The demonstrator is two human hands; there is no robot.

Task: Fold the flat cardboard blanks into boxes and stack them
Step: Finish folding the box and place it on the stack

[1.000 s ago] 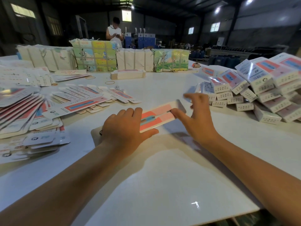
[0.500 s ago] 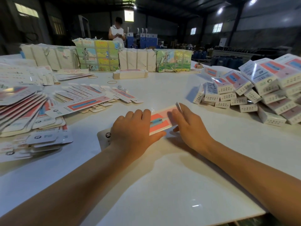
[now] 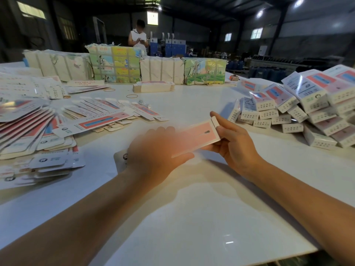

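My right hand [image 3: 233, 145] grips one end of the pink flat cardboard blank [image 3: 196, 138] | my left hand [image 3: 155, 154], blurred, curls round the other end | blank held just above the white surface [image 3: 192, 217] | folded white-and-pink boxes [image 3: 299, 106] heaped at right

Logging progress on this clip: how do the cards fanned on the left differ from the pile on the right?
The blanks on the left lie flat and unfolded, fanned out in overlapping layers; the boxes on the right are folded into closed blocks. The blanks spread low across the table; the boxes are heaped several high. Both carry the same white, pink and blue print.
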